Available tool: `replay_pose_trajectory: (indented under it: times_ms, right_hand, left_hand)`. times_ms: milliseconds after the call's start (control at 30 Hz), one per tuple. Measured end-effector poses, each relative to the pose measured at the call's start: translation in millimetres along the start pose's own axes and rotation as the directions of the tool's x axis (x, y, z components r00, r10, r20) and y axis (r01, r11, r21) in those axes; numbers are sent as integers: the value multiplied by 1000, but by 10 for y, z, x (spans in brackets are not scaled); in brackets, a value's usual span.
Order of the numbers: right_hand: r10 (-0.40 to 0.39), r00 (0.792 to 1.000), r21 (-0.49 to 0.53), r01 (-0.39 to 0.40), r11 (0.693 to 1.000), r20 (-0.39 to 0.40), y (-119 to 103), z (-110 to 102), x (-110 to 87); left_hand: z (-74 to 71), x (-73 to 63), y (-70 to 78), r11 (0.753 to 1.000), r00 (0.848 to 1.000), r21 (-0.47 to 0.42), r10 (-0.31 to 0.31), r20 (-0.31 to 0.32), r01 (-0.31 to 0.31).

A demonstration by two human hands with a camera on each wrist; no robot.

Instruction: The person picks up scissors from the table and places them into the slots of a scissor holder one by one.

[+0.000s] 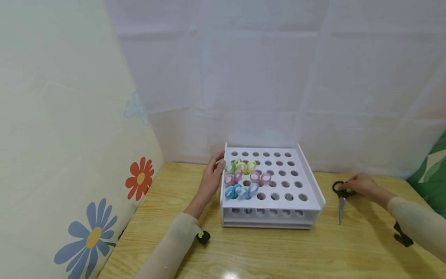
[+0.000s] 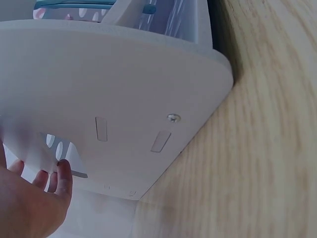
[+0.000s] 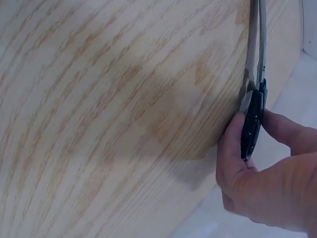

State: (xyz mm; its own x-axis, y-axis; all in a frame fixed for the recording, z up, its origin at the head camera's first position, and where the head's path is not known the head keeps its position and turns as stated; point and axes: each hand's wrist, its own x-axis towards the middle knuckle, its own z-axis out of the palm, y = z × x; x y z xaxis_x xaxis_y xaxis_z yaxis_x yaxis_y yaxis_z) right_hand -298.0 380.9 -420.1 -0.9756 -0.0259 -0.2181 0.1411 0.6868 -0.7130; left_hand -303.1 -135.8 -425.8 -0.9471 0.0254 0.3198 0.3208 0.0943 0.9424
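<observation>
My right hand [image 1: 362,184] pinches the black-handled scissors [image 1: 341,195] at the handle, right of the rack. In the right wrist view, the thumb and fingers lie on either side of the black handle [image 3: 252,126]. A white rack [image 1: 275,204] with rows of round holes stands on the table. My left hand [image 1: 211,176] rests against its left side wall, with fingertips by a cutout in the left wrist view. Several scissors stand in the rack's left part, handles up: green [image 1: 230,167], yellow [image 1: 246,167], pink [image 1: 260,178], teal [image 1: 231,192] and light blue [image 1: 248,191].
The wooden table [image 1: 271,252] meets a white cloth backdrop [image 1: 244,77] behind the rack. At the left hangs a pale cloth with a blue flower [image 1: 78,246] and a red flower [image 1: 134,186]. A green leaf pattern [image 1: 433,174] shows at the far right.
</observation>
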Motion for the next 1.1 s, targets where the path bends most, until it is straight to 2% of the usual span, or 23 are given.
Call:
replay_pose_trajectory:
  times_ms: [333,467,533,700,733,900,1100]
  right_hand:
    - [29,999,67,-31,997,29,35,-51,57]
    - [39,999,139,-43,989,36,60,-59,75]
    - [52,998,174,-59,983,46,64,-60,77]
    - [55,996,189,-68,980,74,37,-71,56]
    - [54,995,189,-68,980,79,31,-74,51]
    - [54,994,214,-73,974,93,17,-97,33]
    - [42,996,277,-64,959,85,-23,-112,-17]
  left_hand:
    - [-3,8,6,1000,1000,3,-10,1,10]
    - [-5,8,-4,1000,1000,-4,-13,2,13]
    - [1,-10,38,1000,1000,-3,-22,2,22]
    - [12,-6,59,1000,1000,1,-27,0,27]
    - [8,9,22,1000,1000,1,-20,1,20]
    - [10,14,17,1000,1000,-4,-25,-5,25]
    - [6,3,11,1000,1000,-11,-18,-11,18]
